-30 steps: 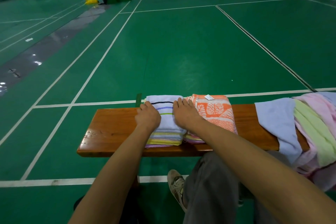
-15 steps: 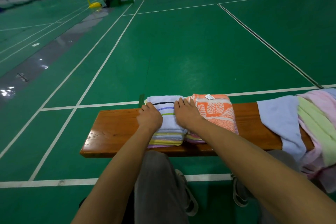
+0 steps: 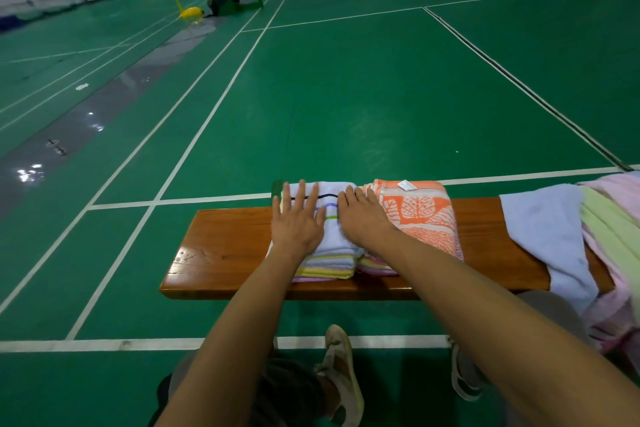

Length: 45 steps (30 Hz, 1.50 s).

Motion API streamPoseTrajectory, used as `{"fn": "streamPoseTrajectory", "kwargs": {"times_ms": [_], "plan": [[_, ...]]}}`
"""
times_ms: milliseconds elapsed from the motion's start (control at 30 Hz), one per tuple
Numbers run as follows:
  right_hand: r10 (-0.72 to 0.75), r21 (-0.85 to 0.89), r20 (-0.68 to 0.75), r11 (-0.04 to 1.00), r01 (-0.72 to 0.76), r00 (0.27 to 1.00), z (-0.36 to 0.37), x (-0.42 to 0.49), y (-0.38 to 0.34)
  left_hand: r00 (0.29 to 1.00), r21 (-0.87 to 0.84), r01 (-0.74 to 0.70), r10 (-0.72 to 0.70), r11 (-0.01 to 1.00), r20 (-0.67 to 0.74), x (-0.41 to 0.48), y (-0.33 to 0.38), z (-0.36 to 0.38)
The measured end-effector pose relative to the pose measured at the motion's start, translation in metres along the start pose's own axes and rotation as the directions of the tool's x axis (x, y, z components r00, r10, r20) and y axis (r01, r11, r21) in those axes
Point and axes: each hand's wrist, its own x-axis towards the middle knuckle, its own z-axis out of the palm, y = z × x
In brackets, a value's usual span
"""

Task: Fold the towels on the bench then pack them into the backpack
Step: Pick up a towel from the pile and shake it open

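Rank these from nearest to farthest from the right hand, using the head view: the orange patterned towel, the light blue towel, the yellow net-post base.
1. orange patterned towel: folded on the bench, right beside the right hand.
2. light blue towel: unfolded, draped over the bench farther to the right.
3. yellow net-post base: far across the court, upper left.

Folded white towel [image 3: 332, 236] had black, blue, green stripes, pastel edges. At its 3 o'clock, orange-white leaf-print towel [image 3: 420, 215]. Bench [image 3: 225, 250] glossy brown wood. Court floor [image 3: 346, 97] green, white lines.
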Motion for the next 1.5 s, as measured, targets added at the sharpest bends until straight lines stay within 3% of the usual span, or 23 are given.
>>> {"fn": "streamPoseTrajectory", "kwargs": {"times_ms": [267,533,600,700,800,1000,1167,1267,1367,1500], "plan": [[0.003,0.001,0.028,1.0,-0.003,1.0,0.003,-0.003,0.0,0.996,-0.117,-0.048,0.057,0.992,0.075,0.0,-0.007,0.01],[0.018,0.048,0.056,0.999,-0.021,0.998,-0.005,-0.002,-0.002,0.989,-0.056,-0.036,0.044,0.998,0.142,0.004,-0.007,0.003],[0.074,0.187,-0.029,0.98,-0.067,0.997,-0.009,-0.003,-0.005,0.995,-0.015,-0.043,0.044,0.999,0.095,0.006,-0.006,-0.003],[0.134,0.324,-0.109,0.942,-0.092,0.985,-0.004,-0.012,-0.013,0.991,-0.007,-0.087,0.086,0.996,-0.102,0.001,-0.003,-0.007],[0.092,0.238,-0.041,0.968,-0.08,0.995,0.011,-0.018,-0.019,0.987,-0.037,-0.158,0.157,0.987,-0.016,-0.002,0.001,0.005],[0.092,0.209,0.054,0.973,-0.101,0.994,-0.002,-0.008,-0.011,0.986,0.002,-0.119,0.118,0.993,0.12,0.013,0.006,-0.007],[0.124,0.389,-0.113,0.919,-0.071,0.986,-0.011,-0.015,0.006,0.985,-0.079,-0.175,0.174,0.981,-0.016,0.019,0.039,-0.024],[0.287,0.409,-0.156,0.89,-0.203,0.945,-0.009,-0.025,0.031,0.973,-0.139,-0.224,0.214,0.965,-0.084,0.02,0.068,-0.02],[0.41,0.431,-0.11,0.841,-0.328,0.906,0.0,-0.037,0.065,0.96,-0.172,-0.277,0.265,0.945,-0.087,0.021,0.106,-0.016],[0.359,0.373,-0.035,0.87,-0.321,0.933,0.027,-0.049,0.109,0.946,-0.19,-0.317,0.323,0.929,-0.002,0.024,0.145,0.001]]}}
